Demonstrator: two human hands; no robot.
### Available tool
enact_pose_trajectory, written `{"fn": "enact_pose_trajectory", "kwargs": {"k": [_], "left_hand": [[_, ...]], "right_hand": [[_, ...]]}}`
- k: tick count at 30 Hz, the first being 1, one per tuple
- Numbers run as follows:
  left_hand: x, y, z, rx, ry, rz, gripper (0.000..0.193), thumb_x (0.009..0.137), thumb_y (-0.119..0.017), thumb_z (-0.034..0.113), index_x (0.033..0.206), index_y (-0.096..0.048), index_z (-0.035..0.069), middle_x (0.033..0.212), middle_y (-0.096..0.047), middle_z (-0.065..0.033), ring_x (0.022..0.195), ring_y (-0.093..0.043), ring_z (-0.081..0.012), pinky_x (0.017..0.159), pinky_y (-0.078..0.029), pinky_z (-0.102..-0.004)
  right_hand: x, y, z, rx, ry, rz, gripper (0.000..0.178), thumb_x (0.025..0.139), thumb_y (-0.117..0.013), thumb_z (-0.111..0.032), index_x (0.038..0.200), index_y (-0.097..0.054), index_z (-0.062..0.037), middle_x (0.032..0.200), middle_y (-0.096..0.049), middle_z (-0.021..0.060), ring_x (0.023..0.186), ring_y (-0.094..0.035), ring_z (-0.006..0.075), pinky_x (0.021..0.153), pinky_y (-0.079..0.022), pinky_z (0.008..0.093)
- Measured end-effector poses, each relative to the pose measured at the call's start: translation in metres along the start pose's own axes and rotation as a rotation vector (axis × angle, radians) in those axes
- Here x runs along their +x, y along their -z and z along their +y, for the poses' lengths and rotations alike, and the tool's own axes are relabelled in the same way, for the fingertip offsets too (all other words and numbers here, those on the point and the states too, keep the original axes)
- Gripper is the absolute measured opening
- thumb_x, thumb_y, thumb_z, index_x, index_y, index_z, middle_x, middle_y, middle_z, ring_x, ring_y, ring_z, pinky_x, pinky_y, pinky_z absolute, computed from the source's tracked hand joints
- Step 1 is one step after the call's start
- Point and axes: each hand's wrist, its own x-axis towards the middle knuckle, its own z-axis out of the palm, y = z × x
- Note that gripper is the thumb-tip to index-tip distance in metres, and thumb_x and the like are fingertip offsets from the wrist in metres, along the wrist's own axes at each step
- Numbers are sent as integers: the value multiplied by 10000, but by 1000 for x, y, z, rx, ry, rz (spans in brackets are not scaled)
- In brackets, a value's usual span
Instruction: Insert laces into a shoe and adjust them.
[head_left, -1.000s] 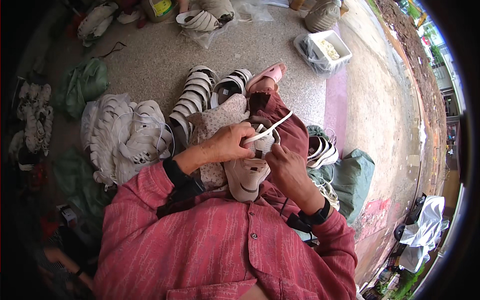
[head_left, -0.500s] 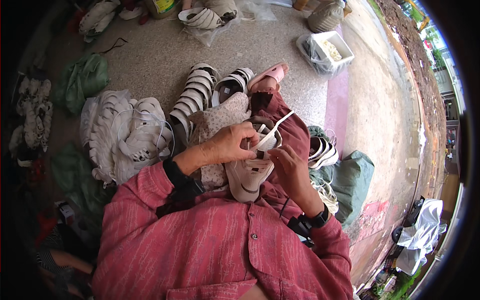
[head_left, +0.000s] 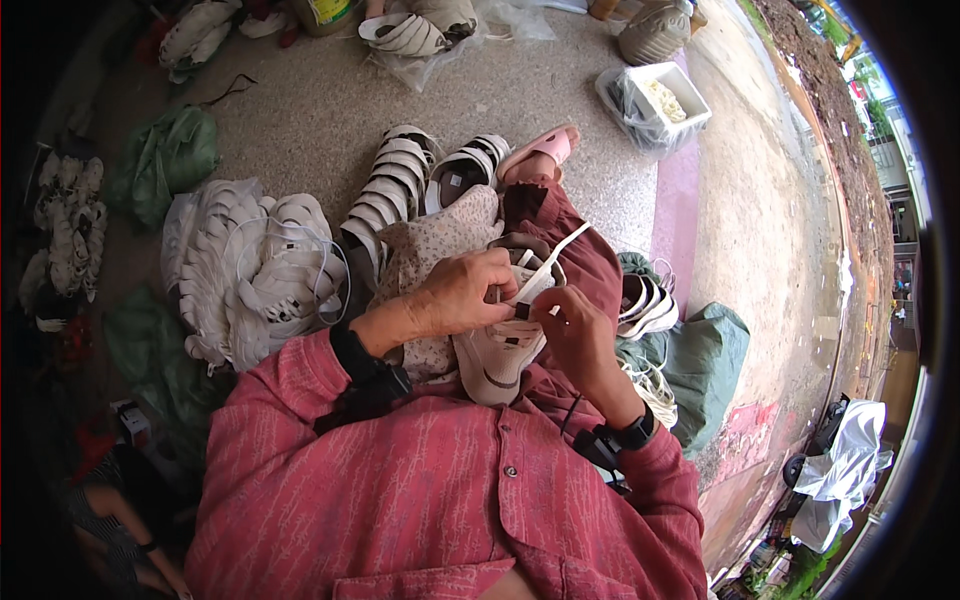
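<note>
A white-and-beige shoe upper point(head_left: 487, 368) lies across my lap with its toe toward me. My left hand point(head_left: 462, 290) is closed on its left edge beside the lacing, thumb and fingers curled over it. At the other side my right hand point(head_left: 577, 330) pinches at the lacing, close to a small dark patch on the tongue. A flat white shoelace point(head_left: 566, 244) runs up from between the hands, its free end sticking out to the upper right. Fingers hide part of the lacing and what exactly they pinch.
Stacked white shoe uppers point(head_left: 225, 270) lie to my left, and nested rows point(head_left: 390, 185) stand ahead. More uppers point(head_left: 645, 305) and a green sack point(head_left: 710, 370) are at right. A white box point(head_left: 683, 92) of pale laces sits farther off. Another person's arm point(head_left: 125, 515) shows lower left.
My right hand has shifted slightly left and up, bringing its fingertips closer to my left hand over the lacing. At the lower left, the other person's arm has moved.
</note>
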Motion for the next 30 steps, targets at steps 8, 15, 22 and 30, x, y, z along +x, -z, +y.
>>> {"fn": "enact_pose_trajectory", "kwargs": {"k": [8,15,22,30], "left_hand": [[-4,17,-11,-724,331,-9,137,829,-694,137,893,-622,39,882,-508,57,762,-478,-51,637,-413,-215],[-5,44,-9,-214,229,724,381,818,-710,154,1133,-537,28,1103,-524,-45,818,-518,-112,739,-439,-245],[3,31,24,368,-323,233,268,742,-715,95,979,-596,56,1026,-541,-87,1006,-526,-267,865,-418,-375],[15,12,27,427,-276,-118,161,726,-718,148,785,-588,73,882,-516,-73,910,-540,-277,816,-418,-406]], "right_hand": [[7,14,-9,61,71,-120,273,817,-609,-51,1084,-558,-75,992,-600,127,766,-650,323,653,-522,410],[8,21,-9,96,-6,-196,320,782,-619,-61,1093,-545,-67,1017,-591,129,802,-657,301,680,-518,403],[11,24,9,186,93,-133,342,802,-619,-53,1139,-561,-48,1057,-603,124,793,-656,238,672,-520,342],[24,30,18,146,42,-163,302,852,-606,-56,1153,-589,-35,1009,-602,117,720,-605,217,632,-488,321]]}}
